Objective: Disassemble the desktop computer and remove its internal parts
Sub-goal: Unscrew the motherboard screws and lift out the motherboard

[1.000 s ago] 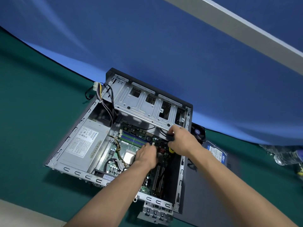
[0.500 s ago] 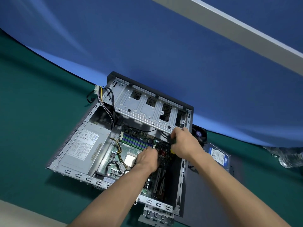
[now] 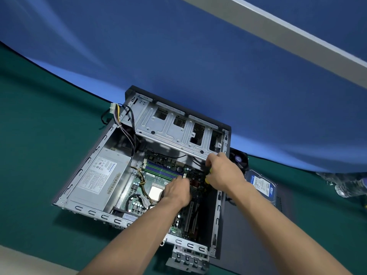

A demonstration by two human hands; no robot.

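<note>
Head view, steeply down, close

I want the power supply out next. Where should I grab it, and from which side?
Probably take the power supply by its long side edges, coming straight down from above: the computer case is open on top, its walls block other sides.

Bare matt metal case (image 3: 216, 207), green cloth table (image 3: 39, 155), glossy-labelled hard drive (image 3: 262, 184)
</note>
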